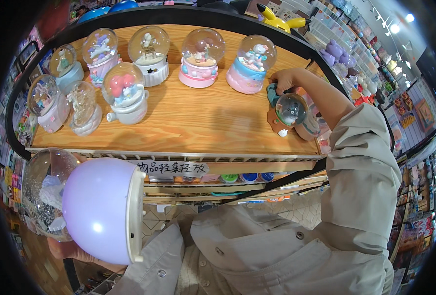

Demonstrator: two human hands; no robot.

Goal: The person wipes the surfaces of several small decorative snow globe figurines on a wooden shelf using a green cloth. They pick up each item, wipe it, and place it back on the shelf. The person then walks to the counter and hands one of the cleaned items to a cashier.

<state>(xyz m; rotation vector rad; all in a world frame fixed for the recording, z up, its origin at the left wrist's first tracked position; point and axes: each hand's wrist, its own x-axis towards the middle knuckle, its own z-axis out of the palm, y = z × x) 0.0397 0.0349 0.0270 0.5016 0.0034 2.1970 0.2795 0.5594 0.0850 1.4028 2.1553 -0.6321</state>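
A large snow globe with a glossy lavender base (100, 210) lies tilted on its side in my left hand (66, 250), its white underside turned to the right. Inside its glass is a pale figure, with glitter afloat. Over the right end of the wooden shelf (195, 121), my right hand (286, 79) grips a bunched teal cloth (273, 95). Just in front of that hand stands a small snow globe on a brown base (277, 123) with a grey figure inside. A pink-and-blue based snow globe (246, 79) is to the hand's left.
Several snow globes line the shelf's back and left, among them one on a white mug-shaped base (129, 112) and one on a pink base (198, 75). A black metal rail (188, 14) frames the shelf. A label strip (173, 168) with handwriting hangs at the front edge.
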